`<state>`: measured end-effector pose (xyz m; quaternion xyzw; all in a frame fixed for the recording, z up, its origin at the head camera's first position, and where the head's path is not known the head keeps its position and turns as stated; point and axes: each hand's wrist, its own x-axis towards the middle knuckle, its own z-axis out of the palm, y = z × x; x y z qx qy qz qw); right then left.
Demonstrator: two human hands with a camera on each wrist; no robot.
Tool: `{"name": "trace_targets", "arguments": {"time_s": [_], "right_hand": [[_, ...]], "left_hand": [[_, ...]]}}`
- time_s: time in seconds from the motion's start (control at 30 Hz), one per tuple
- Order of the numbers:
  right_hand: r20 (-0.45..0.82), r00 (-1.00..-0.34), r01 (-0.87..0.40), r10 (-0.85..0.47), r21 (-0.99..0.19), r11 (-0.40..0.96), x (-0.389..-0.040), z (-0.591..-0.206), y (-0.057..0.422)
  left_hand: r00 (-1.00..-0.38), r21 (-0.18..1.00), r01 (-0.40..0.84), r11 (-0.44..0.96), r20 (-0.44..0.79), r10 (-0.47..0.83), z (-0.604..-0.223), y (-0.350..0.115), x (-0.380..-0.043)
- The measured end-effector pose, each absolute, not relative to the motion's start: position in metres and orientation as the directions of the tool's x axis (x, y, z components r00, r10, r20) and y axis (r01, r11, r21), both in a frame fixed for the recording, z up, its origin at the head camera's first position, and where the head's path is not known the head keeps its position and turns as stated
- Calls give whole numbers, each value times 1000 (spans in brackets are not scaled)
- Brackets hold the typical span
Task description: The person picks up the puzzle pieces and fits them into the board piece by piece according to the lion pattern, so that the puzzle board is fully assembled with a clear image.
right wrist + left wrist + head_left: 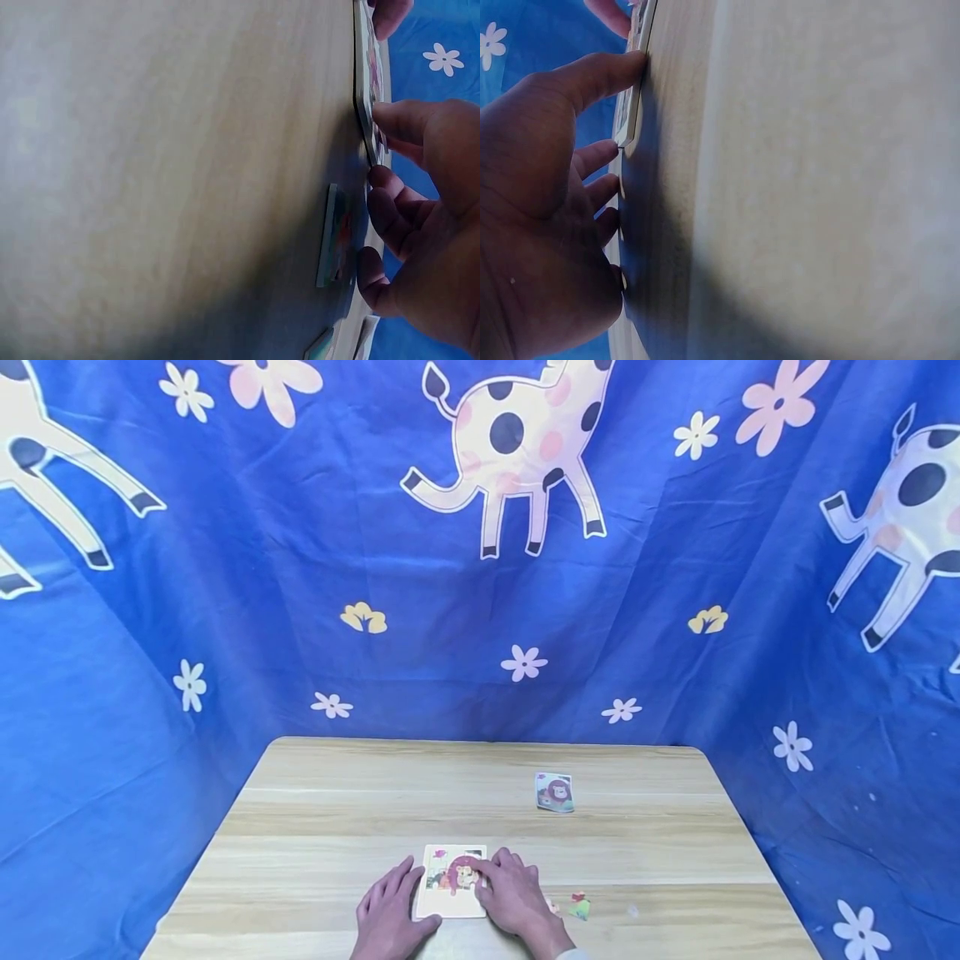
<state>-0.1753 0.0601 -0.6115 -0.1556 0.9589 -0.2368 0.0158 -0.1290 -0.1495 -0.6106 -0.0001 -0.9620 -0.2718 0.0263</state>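
Observation:
A pale, square jigsaw puzzle board (450, 907) lies on the table, with a lion picture (459, 870) partly filling it. My left hand (392, 906) rests at its left side, fingers fairly straight along that edge and thumb at the near edge. On the right side of the board, my right hand (517, 893) has index finger and thumb on a puzzle piece, which the fingers mostly hide. Its other fingers are curled beside the board. Just right of this hand lie loose puzzle pieces (580, 907), one of them partly hidden; another loose piece (335, 236) shows in the right wrist view.
A small card (554, 792) with a lion picture lies farther back on the wooden table (360, 793). A small pale, translucent bit (633, 911) is right of the loose pieces. Blue cloth (450, 610) printed with animals and flowers hangs behind and at both sides.

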Motion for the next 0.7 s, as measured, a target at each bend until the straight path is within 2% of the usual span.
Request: {"name": "trace_targets", "arguments": {"time_s": [0.23,0.7], "right_hand": [[81,-950,-304,-300,-447,841,-175,-617,60],[165,-950,-311,-267,-396,864,-173,-619,54]], "left_hand": [[-999,515,-31,857,-41,-11,-605,-148,-128],[-999,520,-27,854,-30,-14,-609,-148,-128]]}}
